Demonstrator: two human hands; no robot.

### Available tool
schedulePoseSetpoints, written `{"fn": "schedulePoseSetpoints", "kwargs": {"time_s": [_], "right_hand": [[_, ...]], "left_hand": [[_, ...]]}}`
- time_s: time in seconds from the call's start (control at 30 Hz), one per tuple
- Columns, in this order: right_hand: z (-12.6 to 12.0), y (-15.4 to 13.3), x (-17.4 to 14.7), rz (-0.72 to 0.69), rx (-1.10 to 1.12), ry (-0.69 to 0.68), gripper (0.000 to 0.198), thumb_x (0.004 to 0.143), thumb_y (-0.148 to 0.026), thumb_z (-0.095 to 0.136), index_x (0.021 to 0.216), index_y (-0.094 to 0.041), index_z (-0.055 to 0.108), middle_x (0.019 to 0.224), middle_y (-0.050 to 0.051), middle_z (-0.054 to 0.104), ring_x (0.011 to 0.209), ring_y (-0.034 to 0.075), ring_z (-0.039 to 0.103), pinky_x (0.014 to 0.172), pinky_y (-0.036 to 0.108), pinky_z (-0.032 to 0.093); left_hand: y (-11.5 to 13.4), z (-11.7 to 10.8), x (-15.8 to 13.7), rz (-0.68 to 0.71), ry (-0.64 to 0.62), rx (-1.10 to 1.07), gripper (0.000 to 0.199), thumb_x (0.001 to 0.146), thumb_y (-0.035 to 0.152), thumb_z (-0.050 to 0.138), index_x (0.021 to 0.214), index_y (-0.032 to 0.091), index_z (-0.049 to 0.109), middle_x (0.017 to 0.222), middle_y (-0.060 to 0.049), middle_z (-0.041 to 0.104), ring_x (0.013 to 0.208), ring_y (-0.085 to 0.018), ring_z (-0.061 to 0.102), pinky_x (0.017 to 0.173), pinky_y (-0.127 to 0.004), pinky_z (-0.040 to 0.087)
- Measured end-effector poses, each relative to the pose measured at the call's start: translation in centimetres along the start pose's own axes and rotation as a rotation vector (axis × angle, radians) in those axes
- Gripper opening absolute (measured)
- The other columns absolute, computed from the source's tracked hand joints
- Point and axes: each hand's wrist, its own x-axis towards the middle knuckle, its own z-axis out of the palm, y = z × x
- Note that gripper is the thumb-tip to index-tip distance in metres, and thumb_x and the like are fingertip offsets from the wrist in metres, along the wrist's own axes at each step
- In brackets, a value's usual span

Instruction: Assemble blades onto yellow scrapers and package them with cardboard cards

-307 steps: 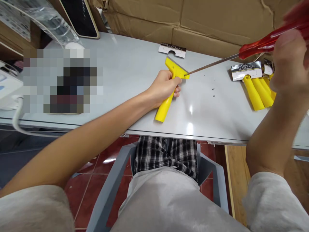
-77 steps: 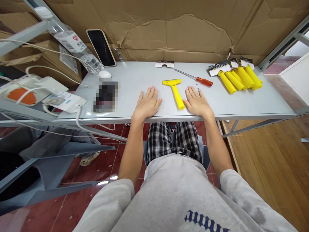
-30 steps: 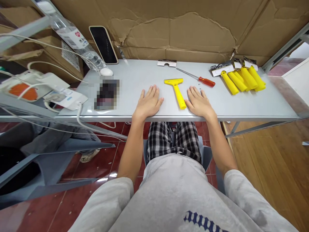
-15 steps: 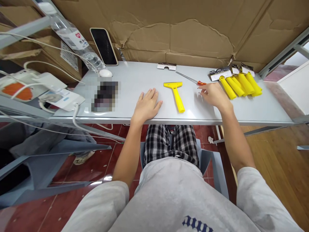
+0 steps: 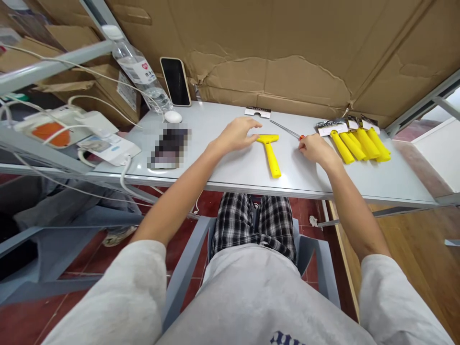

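A yellow scraper [image 5: 271, 158] lies on the grey tabletop, its wide head toward the back and its handle toward me. My left hand [image 5: 237, 134] hovers at the left end of that head, thumb and fingers apart, with nothing held. To the right is a screwdriver [image 5: 285, 129], its thin metal shaft pointing to the back left. My right hand [image 5: 316, 149] is closed over its red handle, and the fingers hide most of the handle. Beside this hand lie several more yellow scrapers [image 5: 359, 144] with black-and-white card at their heads.
A small white card piece [image 5: 258, 112] lies at the back. On the left stand a phone [image 5: 176, 82], a water bottle [image 5: 138, 72] and a white round object [image 5: 173, 117]. White cables and a power strip [image 5: 53, 129] crowd the left edge. Cardboard [image 5: 230, 43] backs the table.
My left hand has lifted from the tabletop and moved right and back to the scraper's head. My right hand has closed over the screwdriver handle. The view has shifted slightly.
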Motion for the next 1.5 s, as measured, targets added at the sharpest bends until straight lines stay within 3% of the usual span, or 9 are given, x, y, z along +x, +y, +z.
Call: {"fn": "schedulePoseSetpoints", "kwargs": {"time_s": [0.1, 0.17, 0.27, 0.4, 0.6, 0.9, 1.23, 1.5], "right_hand": [[-0.8, -1.3, 1.1, -0.004, -0.042, -0.068, 0.033, 0.101, -0.022, 0.059, 0.122, -0.020, 0.085, 0.135, 0.018, 0.074, 0.117, 0.028, 0.072, 0.107, 0.038, 0.056], [-1.5, -2.1, 2.1, -0.009, -0.046, -0.113, 0.031, 0.100, -0.025, 0.064, 0.123, -0.021, 0.085, 0.139, 0.017, 0.073, 0.114, 0.026, 0.071, 0.103, 0.036, 0.055], [-2.7, -3.0, 4.1, -0.044, 0.005, -0.150, 0.029, 0.098, -0.025, 0.069, 0.122, -0.022, 0.085, 0.138, 0.014, 0.073, 0.104, 0.020, 0.070, 0.095, 0.031, 0.053], [-3.7, -3.5, 7.0, -0.227, 0.245, -0.150, 0.022, 0.099, -0.025, 0.072, 0.116, -0.018, 0.084, 0.111, 0.009, 0.079, 0.086, 0.013, 0.065, 0.088, 0.028, 0.048], [-1.3, -3.9, 9.3, -0.412, 0.550, -0.110, 0.030, 0.091, -0.037, 0.074, 0.106, -0.012, 0.082, 0.098, 0.007, 0.079, 0.082, 0.011, 0.060, 0.086, 0.026, 0.047], [0.7, -3.7, 9.4, -0.410, 0.690, -0.176, 0.045, 0.086, -0.049, 0.073, 0.107, -0.010, 0.083, 0.097, 0.007, 0.077, 0.086, 0.010, 0.057, 0.087, 0.026, 0.044], [0.8, -4.0, 9.2, -0.341, 0.619, -0.184, 0.037, 0.092, -0.038, 0.069, 0.112, -0.012, 0.085, 0.103, 0.007, 0.080, 0.084, 0.010, 0.058, 0.080, 0.024, 0.043], [1.0, -4.0, 9.2, -0.366, 0.604, -0.143, 0.030, 0.098, -0.032, 0.069, 0.115, -0.013, 0.086, 0.110, 0.008, 0.082, 0.090, 0.011, 0.062, 0.082, 0.022, 0.045]], "left_hand": [[-1.8, 1.1, 2.5, 0.098, -0.144, -0.039, 0.070, 0.098, 0.044, 0.073, 0.163, 0.018, 0.067, 0.150, -0.018, 0.079, 0.135, -0.036, 0.074, 0.124, -0.054, 0.054], [-2.2, 2.1, 3.1, 0.140, -0.197, -0.066, 0.073, 0.098, 0.047, 0.073, 0.167, 0.022, 0.064, 0.152, -0.016, 0.079, 0.138, -0.036, 0.071, 0.125, -0.054, 0.053], [-2.7, 2.9, 3.1, 0.165, -0.211, -0.132, 0.069, 0.100, 0.045, 0.070, 0.165, 0.023, 0.065, 0.156, -0.015, 0.077, 0.145, -0.036, 0.067, 0.127, -0.055, 0.051], [-3.7, 2.9, 2.5, 0.176, -0.182, -0.201, 0.062, 0.099, 0.038, 0.070, 0.159, 0.022, 0.071, 0.160, -0.014, 0.074, 0.148, -0.035, 0.066, 0.132, -0.056, 0.047], [-4.5, 2.7, 2.1, 0.234, -0.168, -0.162, 0.039, 0.102, 0.033, 0.066, 0.134, 0.023, 0.085, 0.139, -0.013, 0.084, 0.129, -0.033, 0.075, 0.123, -0.057, 0.052], [-4.5, 2.8, 2.2, 0.255, -0.177, -0.199, 0.031, 0.107, 0.033, 0.066, 0.128, 0.026, 0.089, 0.132, -0.011, 0.084, 0.123, -0.030, 0.075, 0.118, -0.052, 0.054], [-4.3, 2.5, 2.1, 0.238, -0.200, -0.199, 0.033, 0.109, 0.035, 0.064, 0.130, 0.026, 0.087, 0.134, -0.012, 0.083, 0.125, -0.030, 0.074, 0.120, -0.052, 0.053], [-4.3, 2.5, 2.0, 0.222, -0.201, -0.207, 0.033, 0.110, 0.039, 0.063, 0.130, 0.028, 0.087, 0.136, -0.010, 0.083, 0.126, -0.030, 0.074, 0.122, -0.053, 0.052]]}}
